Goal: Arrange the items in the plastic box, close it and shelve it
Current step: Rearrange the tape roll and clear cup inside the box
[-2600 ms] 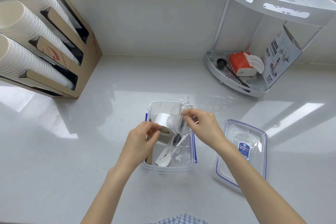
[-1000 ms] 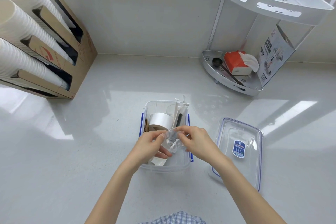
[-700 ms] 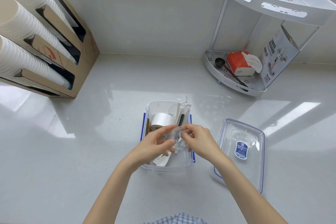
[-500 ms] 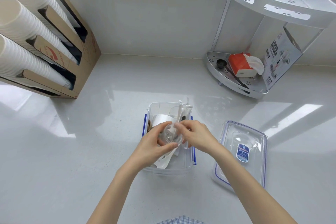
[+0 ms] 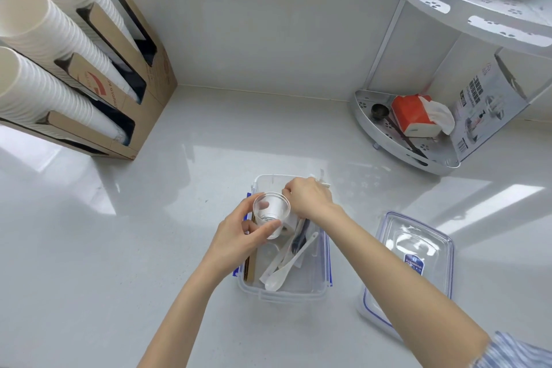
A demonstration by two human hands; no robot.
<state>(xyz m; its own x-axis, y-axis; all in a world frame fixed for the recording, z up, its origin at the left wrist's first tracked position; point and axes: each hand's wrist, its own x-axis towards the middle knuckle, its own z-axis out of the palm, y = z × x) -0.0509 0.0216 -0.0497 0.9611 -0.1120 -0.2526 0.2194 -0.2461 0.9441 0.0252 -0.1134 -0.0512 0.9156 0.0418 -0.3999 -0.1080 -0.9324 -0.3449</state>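
Observation:
A clear plastic box (image 5: pixel 294 296) with blue latches stands open on the white counter in front of me. My left hand (image 5: pixel 237 240) holds a small clear plastic cup (image 5: pixel 271 213) upright over the box's left side. My right hand (image 5: pixel 309 199) reaches down into the far end of the box with curled fingers; what they touch is hidden. In the box lie a white plastic spoon (image 5: pixel 285 269), a dark utensil in a wrapper (image 5: pixel 300 237) and a brown cardboard piece (image 5: pixel 249 267). A white roll is mostly hidden behind the cup. The clear lid (image 5: pixel 413 263) lies to the right of the box.
A cardboard dispenser (image 5: pixel 140 92) with three stacks of white paper cups stands at the back left. A white two-tier corner shelf (image 5: pixel 388 140) at the back right holds a red tissue pack (image 5: pixel 413 115), a dark scoop and a printed carton. A wall closes the far side.
The two hands, together on the clear cup over the box's middle, have parted. The left hand now holds the cup alone at the left, and the right hand has moved to the far end.

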